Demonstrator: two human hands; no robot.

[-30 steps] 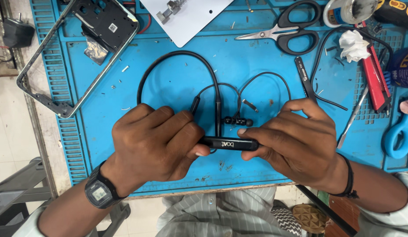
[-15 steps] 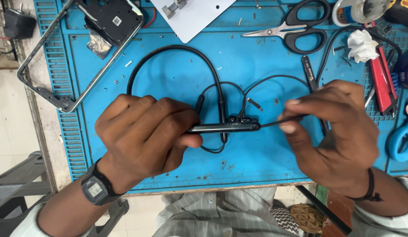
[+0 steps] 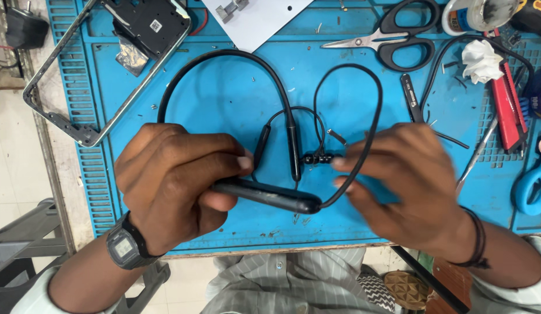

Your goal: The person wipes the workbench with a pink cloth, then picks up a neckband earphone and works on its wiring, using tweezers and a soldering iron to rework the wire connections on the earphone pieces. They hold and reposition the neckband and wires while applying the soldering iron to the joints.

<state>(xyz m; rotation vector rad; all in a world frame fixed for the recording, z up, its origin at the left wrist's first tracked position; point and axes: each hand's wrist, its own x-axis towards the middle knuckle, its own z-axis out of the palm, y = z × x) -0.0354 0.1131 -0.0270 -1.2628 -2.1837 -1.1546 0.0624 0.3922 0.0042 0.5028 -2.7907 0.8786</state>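
Since half a second ago, the neckband earphone (image 3: pixel 264 195) has been tilted, its thin cable (image 3: pixel 363 145) looped higher. It is clamped in the left hand (image 3: pixel 177 180) above the mat's (image 3: pixel 224 99) front edge. The right hand's (image 3: pixel 410 186) blurred fingers (image 3: pixel 354 164) are closed around the cable; scissors (image 3: pixel 392 38) lie near the back edge.

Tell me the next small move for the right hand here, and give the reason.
Probably pinch the thin cable near where it leaves the black module. The left hand already grips that module, while the right hand is blurred beside the cable.
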